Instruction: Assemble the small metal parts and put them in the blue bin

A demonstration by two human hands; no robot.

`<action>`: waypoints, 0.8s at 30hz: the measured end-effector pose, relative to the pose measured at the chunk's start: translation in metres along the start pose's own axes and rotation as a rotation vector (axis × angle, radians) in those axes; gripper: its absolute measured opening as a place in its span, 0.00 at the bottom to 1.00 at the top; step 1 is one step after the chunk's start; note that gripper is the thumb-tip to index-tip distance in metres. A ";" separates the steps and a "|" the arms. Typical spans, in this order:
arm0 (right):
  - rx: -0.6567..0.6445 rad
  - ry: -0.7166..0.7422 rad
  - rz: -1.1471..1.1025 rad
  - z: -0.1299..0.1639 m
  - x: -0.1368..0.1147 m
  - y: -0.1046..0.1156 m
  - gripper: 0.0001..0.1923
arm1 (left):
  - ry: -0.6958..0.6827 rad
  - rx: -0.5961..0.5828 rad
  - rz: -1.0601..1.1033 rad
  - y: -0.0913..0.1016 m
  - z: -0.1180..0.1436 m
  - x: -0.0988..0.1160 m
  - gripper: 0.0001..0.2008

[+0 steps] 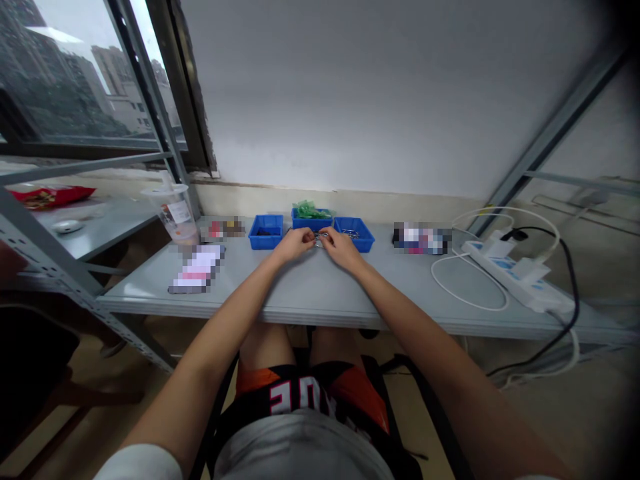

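My left hand and my right hand meet above the grey table, just in front of the blue bins. The fingers of both are closed in a pinch around a small shiny metal piece. Its exact kind is too small to make out, and the fingertips cover part of it. Behind my left hand, the left blue bin holds dark small items. Green plastic packets fill the middle blue bin. Shiny metal parts lie in the right blue bin, beside my right hand.
On the left of the grey table are a phone and a lidded plastic cup with a straw. To the right lie a blurred item and a white power strip with looping cables. Metal shelf posts flank the table.
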State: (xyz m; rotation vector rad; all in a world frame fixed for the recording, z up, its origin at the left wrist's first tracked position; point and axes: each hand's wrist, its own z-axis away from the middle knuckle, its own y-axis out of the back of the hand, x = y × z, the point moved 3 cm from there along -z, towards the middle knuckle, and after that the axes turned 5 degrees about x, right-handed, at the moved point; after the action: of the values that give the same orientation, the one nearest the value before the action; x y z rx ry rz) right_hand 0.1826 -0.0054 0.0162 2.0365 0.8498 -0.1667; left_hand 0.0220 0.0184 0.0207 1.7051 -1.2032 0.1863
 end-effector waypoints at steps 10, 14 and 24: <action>-0.074 0.047 0.066 -0.001 0.004 -0.002 0.11 | -0.011 0.008 -0.056 0.001 -0.001 -0.001 0.10; -0.058 0.028 0.055 -0.002 0.005 0.001 0.11 | -0.004 0.015 -0.090 0.003 0.000 0.000 0.12; -0.063 0.013 0.064 -0.002 0.005 0.005 0.11 | -0.023 0.047 -0.121 0.005 -0.001 0.002 0.11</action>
State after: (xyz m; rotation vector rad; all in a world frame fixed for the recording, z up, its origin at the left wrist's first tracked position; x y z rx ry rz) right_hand 0.1887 -0.0034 0.0184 2.0046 0.7875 -0.0901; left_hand 0.0194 0.0178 0.0250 1.8192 -1.1164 0.1227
